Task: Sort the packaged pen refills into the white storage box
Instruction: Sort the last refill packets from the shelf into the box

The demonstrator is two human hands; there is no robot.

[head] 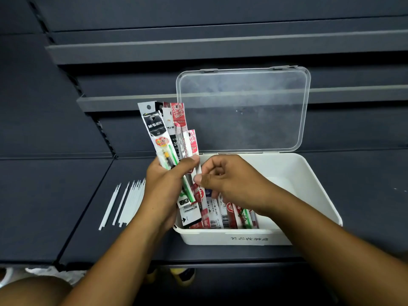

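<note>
Left hand (pixel 164 184) grips refill packs (pixel 167 133) — right hand (pixel 223 177) pinches one

We note dark grey shelving (pixel 220 9) throughout, bottom shelf (pixel 39 206) matte with a seam between its panels, upper shelf (pixel 154 53) paler at its front edge, slotted upright (pixel 105 138) on our left, lighting dim.

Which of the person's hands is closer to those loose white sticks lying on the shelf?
Left. The left hand, gripping a fan of packets, is just beside the white sticks; the right hand is farther away, above the white box, pinching one red-topped packet.
</note>
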